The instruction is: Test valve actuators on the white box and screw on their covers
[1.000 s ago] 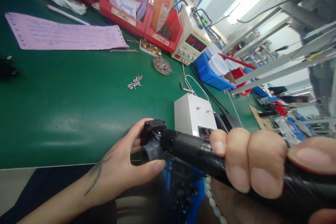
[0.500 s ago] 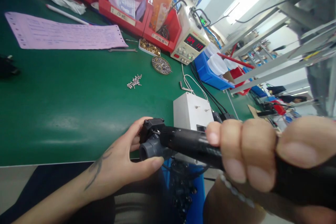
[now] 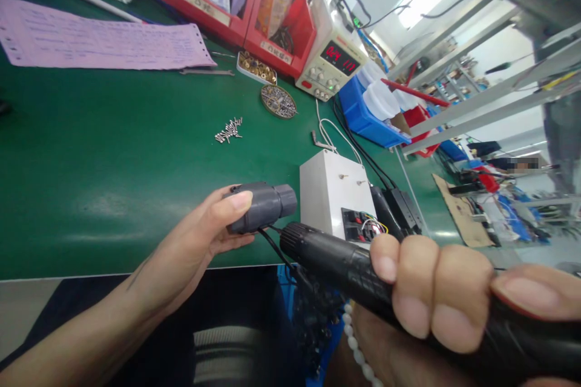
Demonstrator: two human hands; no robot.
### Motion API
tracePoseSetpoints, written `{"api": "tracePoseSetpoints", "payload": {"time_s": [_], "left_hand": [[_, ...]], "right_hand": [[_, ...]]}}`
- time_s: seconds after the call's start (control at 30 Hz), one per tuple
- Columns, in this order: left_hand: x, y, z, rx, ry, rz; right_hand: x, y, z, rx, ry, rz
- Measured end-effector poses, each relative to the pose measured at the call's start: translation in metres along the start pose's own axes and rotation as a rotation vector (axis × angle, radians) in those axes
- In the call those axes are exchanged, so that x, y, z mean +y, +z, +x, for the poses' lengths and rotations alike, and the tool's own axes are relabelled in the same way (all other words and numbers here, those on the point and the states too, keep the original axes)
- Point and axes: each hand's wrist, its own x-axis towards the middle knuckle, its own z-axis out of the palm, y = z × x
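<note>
My left hand (image 3: 204,224) is closed around a dark grey plastic housing (image 3: 265,205) with a round collar on its right end, thumb lying on top. A black cable (image 3: 275,248) hangs from its underside. My right hand (image 3: 436,290) is wrapped round a black electric screwdriver (image 3: 336,254), whose tip points left, close below the housing. Whether the bit touches the housing I cannot tell. Beyond them a small pile of screws (image 3: 229,130) lies on the green mat (image 3: 136,151). Farther back are a round dish of screws (image 3: 278,101) and a small tray of brass parts (image 3: 256,68).
A white switch box (image 3: 320,187) stands just right of the housing. Behind are a power supply (image 3: 331,66), red bins (image 3: 281,54) and a blue bin (image 3: 367,115). A pink sheet (image 3: 109,45) lies at back left. Below the table edge is a blue crate (image 3: 285,296) of black parts.
My left hand has turned the housing, so its collar now faces right and my thumb lies over it. The screwdriver tip has come away from the housing's upper part and sits below it.
</note>
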Motion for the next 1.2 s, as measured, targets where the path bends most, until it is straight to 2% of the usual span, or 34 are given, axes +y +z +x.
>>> {"api": "tracePoseSetpoints", "payload": {"time_s": [0.1,0.27,0.6,0.83,0.93,1.0,1.07,1.17,1.2], "left_hand": [[0.001,0.001,0.0,0.022,-0.01,-0.003],[0.0,0.0,0.001,0.034,-0.009,-0.019],[-0.003,0.001,-0.001,0.038,0.016,-0.053],[-0.003,0.001,-0.002,0.049,0.041,-0.055],[-0.004,0.001,-0.001,0.055,0.057,-0.072],[-0.005,0.001,-0.001,0.051,0.065,-0.078],[-0.004,0.002,0.0,0.051,0.063,-0.072],[-0.005,0.001,-0.001,0.063,0.073,-0.06],[-0.005,0.001,-0.001,0.063,0.078,-0.063]], "right_hand": [[0.003,0.016,0.002,0.077,-0.043,-0.007],[0.001,0.026,0.006,0.05,-0.144,-0.043],[-0.002,0.041,0.004,0.106,-0.155,-0.084],[-0.004,0.034,-0.001,-0.027,-0.172,-0.065],[-0.006,0.034,-0.003,0.005,-0.149,-0.07],[-0.004,0.032,-0.004,0.056,-0.074,-0.078],[0.003,0.026,-0.006,-0.007,-0.057,-0.027],[0.016,0.011,-0.008,-0.174,-0.178,-0.005],[0.019,0.004,-0.008,-0.176,-0.229,-0.066]]}}
